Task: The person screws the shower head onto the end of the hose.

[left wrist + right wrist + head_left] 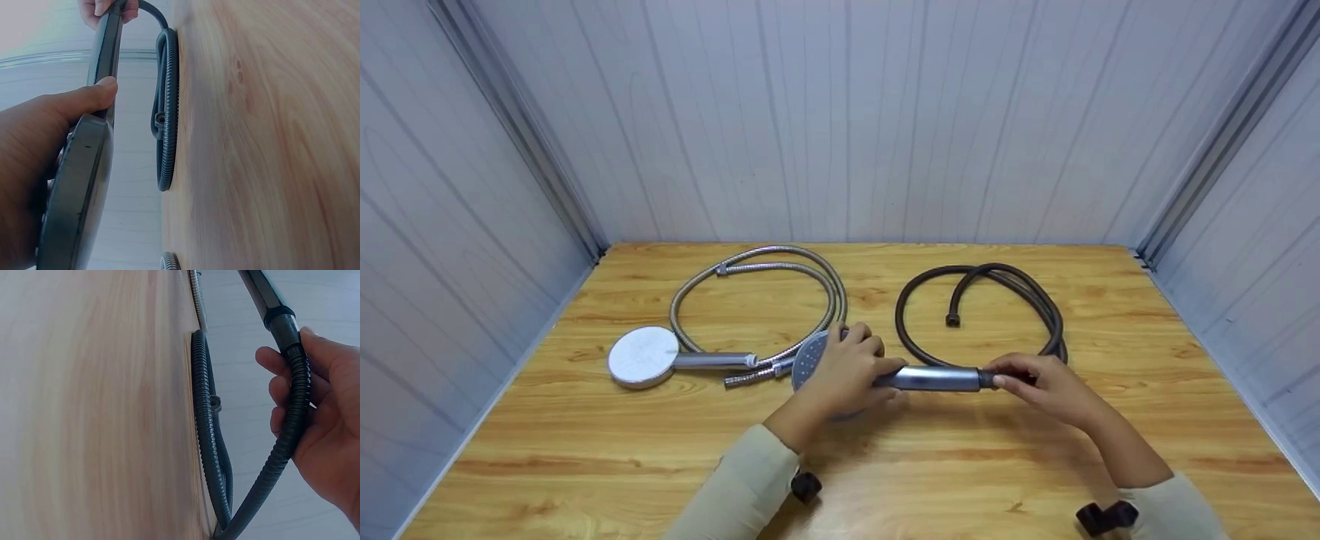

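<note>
Grasping the grey, round-headed hand shower [937, 379] near its head, the left hand's [847, 375] fingers hold it above the wood-grained bench [960, 465]; the right hand's [1050, 390] fingers grip the black ribbed hose [284, 444] at the handle's end. White panelled walls [840, 127] border the back and sides. Leftward lie a white-faced silver shower [641, 356] and looped metal hose [774, 248].

Hoses [1057, 326] side by side on tabletop [960, 465]

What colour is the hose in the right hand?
The hose is nearly black, best seen in the right wrist view.
</note>
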`<state>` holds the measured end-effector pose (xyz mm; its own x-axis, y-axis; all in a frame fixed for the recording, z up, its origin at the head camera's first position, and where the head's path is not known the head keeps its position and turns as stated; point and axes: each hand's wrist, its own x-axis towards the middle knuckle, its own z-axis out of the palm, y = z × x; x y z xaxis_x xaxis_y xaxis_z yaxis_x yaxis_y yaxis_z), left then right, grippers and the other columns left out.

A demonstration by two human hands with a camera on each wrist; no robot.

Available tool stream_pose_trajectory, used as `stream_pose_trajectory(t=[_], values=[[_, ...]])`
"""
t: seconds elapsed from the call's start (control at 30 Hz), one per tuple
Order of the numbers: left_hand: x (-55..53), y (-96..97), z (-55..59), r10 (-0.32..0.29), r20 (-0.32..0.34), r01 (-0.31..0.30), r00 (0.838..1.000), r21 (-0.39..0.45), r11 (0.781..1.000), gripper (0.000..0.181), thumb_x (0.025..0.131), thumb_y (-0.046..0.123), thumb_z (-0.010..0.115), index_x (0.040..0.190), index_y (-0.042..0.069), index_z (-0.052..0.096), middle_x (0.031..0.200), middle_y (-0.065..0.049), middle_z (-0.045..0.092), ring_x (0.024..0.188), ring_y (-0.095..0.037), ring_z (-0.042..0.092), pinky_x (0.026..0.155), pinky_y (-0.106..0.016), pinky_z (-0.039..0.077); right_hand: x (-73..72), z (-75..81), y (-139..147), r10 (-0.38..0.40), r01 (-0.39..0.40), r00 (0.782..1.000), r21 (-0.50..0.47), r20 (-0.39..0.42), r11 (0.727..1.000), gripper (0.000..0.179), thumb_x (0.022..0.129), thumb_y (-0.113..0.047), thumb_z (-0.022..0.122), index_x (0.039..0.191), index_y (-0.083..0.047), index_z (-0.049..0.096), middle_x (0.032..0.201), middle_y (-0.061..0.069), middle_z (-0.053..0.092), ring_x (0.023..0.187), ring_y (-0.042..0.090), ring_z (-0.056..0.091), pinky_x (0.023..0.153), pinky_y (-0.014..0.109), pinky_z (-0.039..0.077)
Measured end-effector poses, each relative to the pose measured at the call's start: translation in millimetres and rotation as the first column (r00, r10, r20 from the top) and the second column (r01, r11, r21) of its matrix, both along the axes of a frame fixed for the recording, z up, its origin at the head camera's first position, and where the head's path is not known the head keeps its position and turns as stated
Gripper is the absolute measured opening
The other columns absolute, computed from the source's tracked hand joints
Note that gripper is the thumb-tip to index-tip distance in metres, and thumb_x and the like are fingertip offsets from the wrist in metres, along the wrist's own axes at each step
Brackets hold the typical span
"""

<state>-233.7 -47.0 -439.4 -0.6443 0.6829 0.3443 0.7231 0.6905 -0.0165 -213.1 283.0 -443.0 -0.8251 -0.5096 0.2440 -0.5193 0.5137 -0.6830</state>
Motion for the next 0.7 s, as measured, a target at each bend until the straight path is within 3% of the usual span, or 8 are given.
stream_pose_trajectory(t=[0.13, 0.23, 0.43, 0.57, 0.7], values=[[0.8, -0.4, -0.5, -0.001, -0.014, 0.001, 1.0, -0.006, 1.0, 0.038, 0.084, 0.049, 0.072, 0.118, 0.034, 0.071, 0.093, 0.0, 0.062, 0.093, -0.021, 0.045, 0.087, -0.049, 0.032, 3.0, 1.1, -5, -0.028, 0.028, 0.998, 0.002, -0.062, 1.0, 0.032, 0.083, -0.004, 0.076, 0.113, -0.005, 0.067, 0.097, 0.004, 0.068, 0.073, 0.009, 0.057, 0.06, 0.025, 0.047], [1.5, -0.5, -0.3, 0.002, -0.017, -0.002, 1.0, -0.008, 1.0, 0.038, 0.084, 0.05, 0.072, 0.118, 0.034, 0.071, 0.093, 0.001, 0.061, 0.093, -0.021, 0.045, 0.086, -0.049, 0.032, 9.9, 10.1, -12, -0.032, 0.03, 0.993, -0.017, -0.109, 0.999, 0.034, 0.075, 0.003, 0.08, 0.106, -0.004, 0.067, 0.093, 0.007, 0.067, 0.072, 0.012, 0.057, 0.06, 0.026, 0.048], [2.6, -0.2, 1.1, 0.015, -0.004, -0.015, 1.0, -0.016, 1.0, 0.038, 0.085, 0.05, 0.071, 0.119, 0.034, 0.07, 0.094, 0.001, 0.06, 0.094, -0.021, 0.044, 0.088, -0.049, 0.032, 19.5, 26.4, -20, -0.004, -0.002, 0.992, -0.045, -0.125, 0.999, 0.023, 0.078, 0.007, 0.076, 0.098, -0.002, 0.066, 0.086, 0.008, 0.065, 0.068, 0.014, 0.054, 0.059, 0.025, 0.046], [2.2, 0.2, 1.7, 0.016, 0.005, -0.016, 1.0, -0.009, 1.0, 0.039, 0.084, 0.049, 0.072, 0.119, 0.033, 0.07, 0.094, 0.001, 0.061, 0.095, -0.021, 0.045, 0.09, -0.052, 0.033, 15.5, 20.4, -16, -0.009, 0.005, 0.994, -0.04, -0.11, 0.999, 0.021, 0.082, 0.005, 0.074, 0.101, -0.003, 0.068, 0.087, 0.008, 0.067, 0.068, 0.015, 0.055, 0.06, 0.025, 0.046], [1.6, 1.0, 2.2, 0.017, 0.004, -0.017, 1.0, -0.005, 1.0, 0.04, 0.083, 0.049, 0.073, 0.119, 0.033, 0.071, 0.094, 0.0, 0.062, 0.095, -0.022, 0.045, 0.092, -0.056, 0.034, 5.3, 4.5, -7, 0.0, -0.006, 0.994, -0.047, -0.113, 0.999, 0.022, 0.084, 0.004, 0.071, 0.104, -0.004, 0.069, 0.087, 0.011, 0.068, 0.067, 0.014, 0.054, 0.059, 0.024, 0.045]])
